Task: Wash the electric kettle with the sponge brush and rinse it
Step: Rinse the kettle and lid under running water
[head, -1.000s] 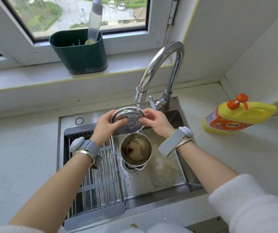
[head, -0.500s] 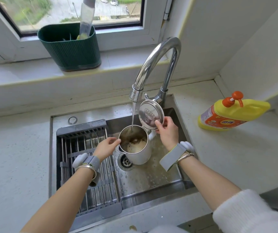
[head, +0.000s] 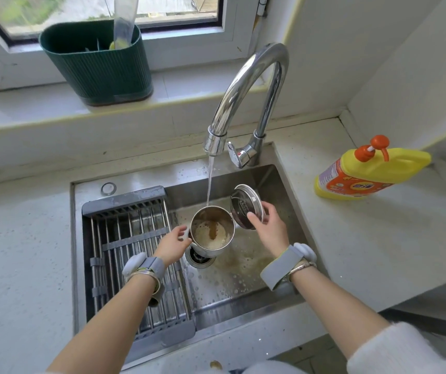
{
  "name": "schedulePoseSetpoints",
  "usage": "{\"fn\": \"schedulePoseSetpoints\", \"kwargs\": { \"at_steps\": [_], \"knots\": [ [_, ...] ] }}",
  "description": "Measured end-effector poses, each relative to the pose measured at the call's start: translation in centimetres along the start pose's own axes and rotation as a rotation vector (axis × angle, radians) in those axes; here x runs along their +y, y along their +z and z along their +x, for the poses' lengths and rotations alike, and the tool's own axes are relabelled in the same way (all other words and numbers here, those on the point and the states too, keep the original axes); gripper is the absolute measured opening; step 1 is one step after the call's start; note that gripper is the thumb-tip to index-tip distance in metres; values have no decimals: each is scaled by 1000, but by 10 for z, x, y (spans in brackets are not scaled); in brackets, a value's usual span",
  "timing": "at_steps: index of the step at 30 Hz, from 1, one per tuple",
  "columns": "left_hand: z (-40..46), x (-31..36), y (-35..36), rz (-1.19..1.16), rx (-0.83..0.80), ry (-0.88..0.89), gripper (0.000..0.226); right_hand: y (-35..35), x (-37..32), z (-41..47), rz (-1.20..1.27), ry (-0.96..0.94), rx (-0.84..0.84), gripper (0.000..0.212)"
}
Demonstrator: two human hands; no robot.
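**One kettle under one running tap**

Water is streaming from the single faucet (head: pixel 246 95) straight into the one electric kettle (head: pixel 212 230), which is standing open-mouthed in the sink (head: pixel 243 279) just above the drain, foamy brownish water pooling inside it. Two hands are working here. The left hand (head: pixel 172 245) is resting against the kettle's left side, fingers (head: pixel 182 230) loosely curled near the rim; whether they are actually gripping is hard to tell. The right hand (head: pixel 269 229) is holding the hinged lid (head: pixel 246 206) tipped back to the right, thumb and fingers pinching its edge. One drying rack (head: pixel 132 252) is sitting over the sink's left half. On the sill, one green caddy (head: pixel 97 63) is carrying the one sponge brush (head: pixel 123 20), handle up. One yellow detergent bottle (head: pixel 370 171) is lying on the desk (head: pixel 351 238) to the right, well apart from the sink.
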State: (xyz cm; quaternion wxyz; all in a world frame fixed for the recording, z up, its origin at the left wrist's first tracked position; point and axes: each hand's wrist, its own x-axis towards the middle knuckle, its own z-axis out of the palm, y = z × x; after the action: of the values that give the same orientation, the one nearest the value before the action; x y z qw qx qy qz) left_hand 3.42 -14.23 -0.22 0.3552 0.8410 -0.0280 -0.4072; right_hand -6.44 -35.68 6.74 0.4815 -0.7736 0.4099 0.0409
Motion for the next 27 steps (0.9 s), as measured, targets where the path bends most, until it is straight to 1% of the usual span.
{"fn": "schedulePoseSetpoints", "kwargs": {
  "at_steps": [4, 7, 9, 11, 14, 18, 22, 27],
  "knots": [
    [1, -3, 6, 48, 5, -18, 50, -4, -14, 10, -69, -66, 37, 47],
    [0, -7, 9, 95, 41, -27, 52, -5, -18, 12, -209, -149, 16, 39],
    [2, -8, 12, 111, 72, -40, 53, -7, -18, 13, -281, -167, 11, 34],
    [3, -4, 17, 59, 73, -54, 53, -9, -18, 15, -280, -163, 31, 32],
    [4, 3, 23, -34, 51, -74, 50, -9, -16, 16, -217, -150, 66, 30],
    [19, 4, 20, 25, 120, -42, 57, -7, -11, 15, -110, -133, 98, 31],
    [33, 13, 21, 106, 156, -7, 58, -11, -8, 23, -93, -164, 99, 31],
    [37, 29, 28, -92, 183, -75, 57, -20, -11, 38, -148, -180, 20, 31]
  ]
}}
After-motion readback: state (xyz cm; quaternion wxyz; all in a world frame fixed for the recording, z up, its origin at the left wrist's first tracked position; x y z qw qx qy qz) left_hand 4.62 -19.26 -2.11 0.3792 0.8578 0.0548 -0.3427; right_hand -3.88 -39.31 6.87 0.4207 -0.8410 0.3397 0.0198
